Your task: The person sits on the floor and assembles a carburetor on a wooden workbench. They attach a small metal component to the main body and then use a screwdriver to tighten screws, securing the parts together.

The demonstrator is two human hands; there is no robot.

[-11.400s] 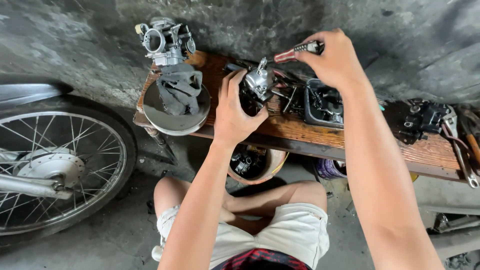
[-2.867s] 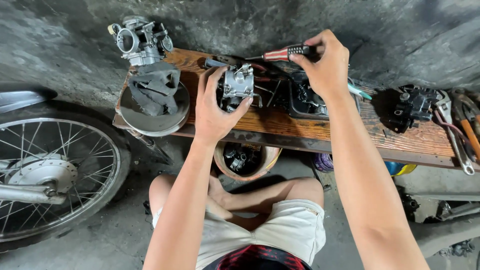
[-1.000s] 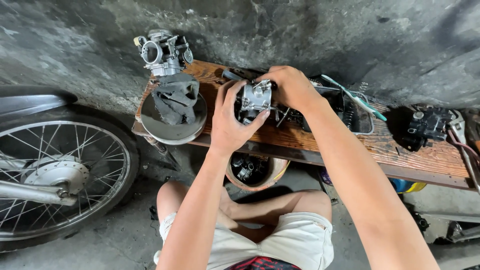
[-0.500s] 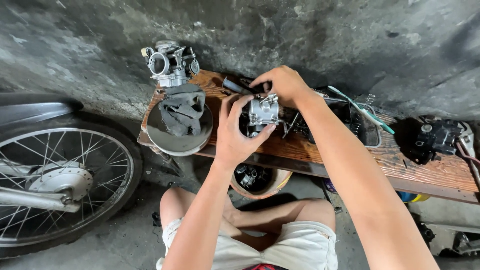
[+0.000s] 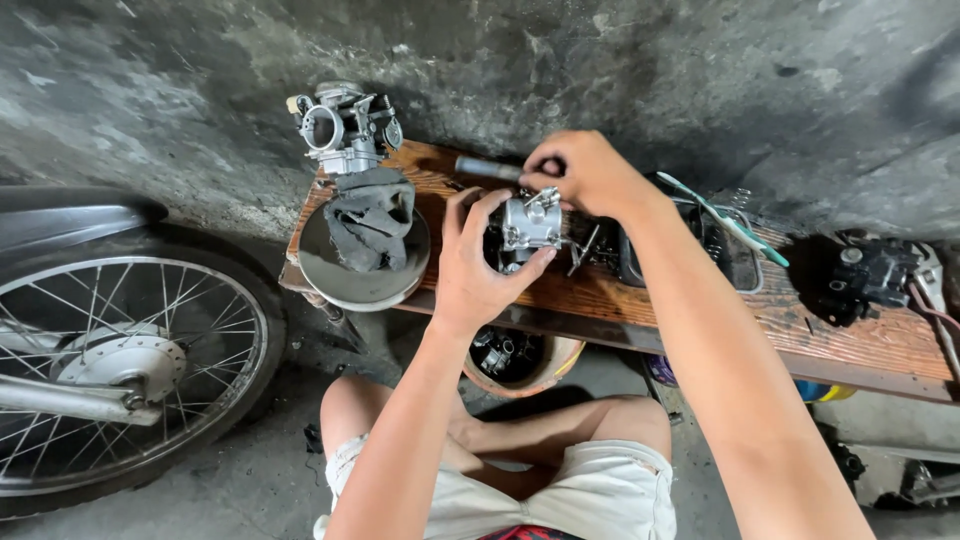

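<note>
Carburetor body (image 5: 530, 222): small cast-metal part, held just above the wooden worktop (image 5: 800, 330).
Left hand (image 5: 478, 262): clamped around its left side and underside.
Right hand (image 5: 590, 172): fingertips pinched at its top.
Handling: likely stiff, dense, possibly oily; best gripped by the solid casting, away from thin fittings.

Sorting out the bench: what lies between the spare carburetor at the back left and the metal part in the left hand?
In the head view, a dark rag on a round metal dish lies between the carburetor and the metal part held by the left hand.
</note>
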